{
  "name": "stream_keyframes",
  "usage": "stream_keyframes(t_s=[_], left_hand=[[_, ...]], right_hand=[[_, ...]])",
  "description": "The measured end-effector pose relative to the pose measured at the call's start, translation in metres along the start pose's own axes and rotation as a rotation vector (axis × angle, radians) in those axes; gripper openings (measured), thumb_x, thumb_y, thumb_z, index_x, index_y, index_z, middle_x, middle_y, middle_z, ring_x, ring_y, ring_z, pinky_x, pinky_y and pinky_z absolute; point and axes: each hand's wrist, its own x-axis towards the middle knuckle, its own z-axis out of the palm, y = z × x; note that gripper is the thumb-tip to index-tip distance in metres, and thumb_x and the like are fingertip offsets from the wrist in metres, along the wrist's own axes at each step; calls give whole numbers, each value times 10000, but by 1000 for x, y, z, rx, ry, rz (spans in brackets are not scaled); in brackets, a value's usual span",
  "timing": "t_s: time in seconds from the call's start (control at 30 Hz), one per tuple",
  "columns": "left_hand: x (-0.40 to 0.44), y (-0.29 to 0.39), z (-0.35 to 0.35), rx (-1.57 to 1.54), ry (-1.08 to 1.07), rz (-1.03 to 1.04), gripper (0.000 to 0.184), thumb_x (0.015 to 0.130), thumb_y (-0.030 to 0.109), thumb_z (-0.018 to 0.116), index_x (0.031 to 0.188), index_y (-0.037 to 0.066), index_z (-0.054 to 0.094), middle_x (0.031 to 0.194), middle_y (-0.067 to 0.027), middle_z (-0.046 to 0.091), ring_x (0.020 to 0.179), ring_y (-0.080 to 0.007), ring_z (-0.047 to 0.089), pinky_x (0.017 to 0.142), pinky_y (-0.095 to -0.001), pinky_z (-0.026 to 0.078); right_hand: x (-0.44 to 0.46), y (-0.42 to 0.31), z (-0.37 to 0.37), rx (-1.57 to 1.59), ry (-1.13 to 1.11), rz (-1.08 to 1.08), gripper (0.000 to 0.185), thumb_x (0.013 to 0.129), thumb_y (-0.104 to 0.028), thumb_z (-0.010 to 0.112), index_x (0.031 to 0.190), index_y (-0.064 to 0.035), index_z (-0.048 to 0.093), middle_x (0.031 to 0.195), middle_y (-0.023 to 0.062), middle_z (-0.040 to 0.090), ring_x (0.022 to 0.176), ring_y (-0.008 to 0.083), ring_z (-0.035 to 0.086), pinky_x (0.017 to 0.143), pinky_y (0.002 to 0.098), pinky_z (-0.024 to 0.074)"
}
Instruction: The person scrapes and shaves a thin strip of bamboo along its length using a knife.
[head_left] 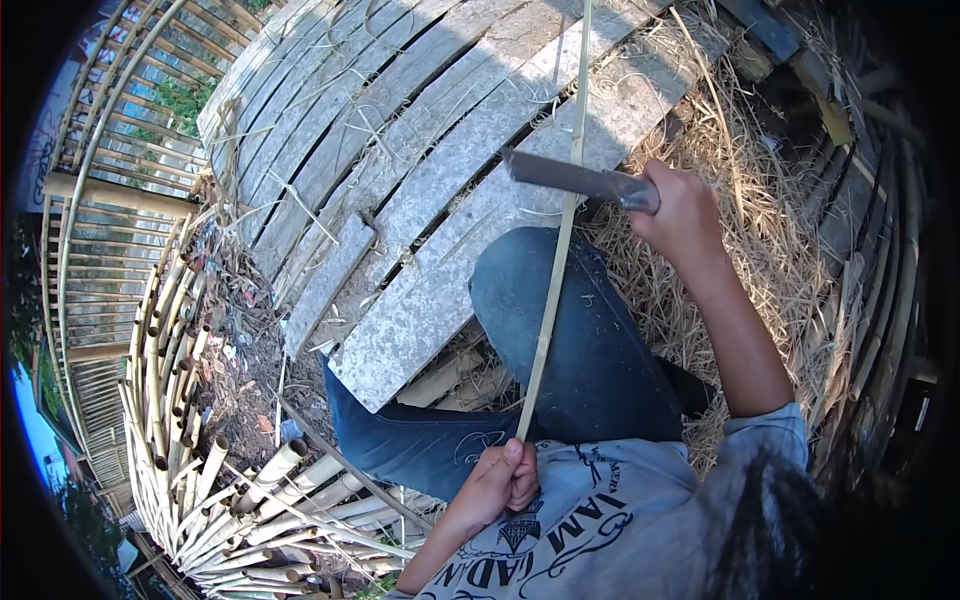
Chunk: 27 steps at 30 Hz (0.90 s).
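A long, narrow bamboo strip runs from my lap over my bent knee and out past the top of the view. My left hand is closed around its near end, close to my shirt. My right hand grips a large knife by its handle, the broad blade pointing left. That blade crosses over the strip just beyond my knee; whether the two touch I cannot tell.
Worn wooden planks with gaps and thin shavings lie before me. A heap of shavings spreads at the right. Several cut bamboo poles are bundled at the lower left, near a bamboo fence.
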Motion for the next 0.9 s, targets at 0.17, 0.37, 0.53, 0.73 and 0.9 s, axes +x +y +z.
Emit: stream_keyframes(t_s=[0.17,0.37,0.53,0.73,0.9], left_hand=[[-15,-10,-16,118,18,29,503,979,493,350,662,104,333,534,15,286,456,-95,255,426,-251,215],[-3,5,-11,83,17,-13,490,982,486,345,669,110,333,522,23,273,456,-97,253,428,-252,220],[-3,6,-11,45,11,-26,489,980,488,355,671,110,335,530,25,282,449,-90,255,415,-243,214],[-4,1,-9,17,2,-15,508,972,513,352,663,112,322,514,28,265,443,-89,249,411,-245,210],[-5,3,-1,44,46,-7,513,972,521,343,661,114,311,513,41,252,441,-76,243,405,-235,198]], right_hand=[[58,81,-14,-193,174,372,209,781,-201,606,808,3,639,752,220,647,692,394,636,630,466,495],[-2,-9,-20,394,101,275,168,733,-159,668,760,-1,619,645,178,611,575,350,606,566,400,472],[-51,-35,-18,277,-54,-249,200,610,-136,723,679,-69,547,580,97,567,524,279,593,506,376,460],[-33,-21,5,296,26,-320,232,577,-137,733,691,-85,537,595,81,561,552,273,591,523,378,472],[-16,-7,14,215,61,-244,217,584,-118,720,714,-79,550,641,85,590,581,286,602,542,382,478]])
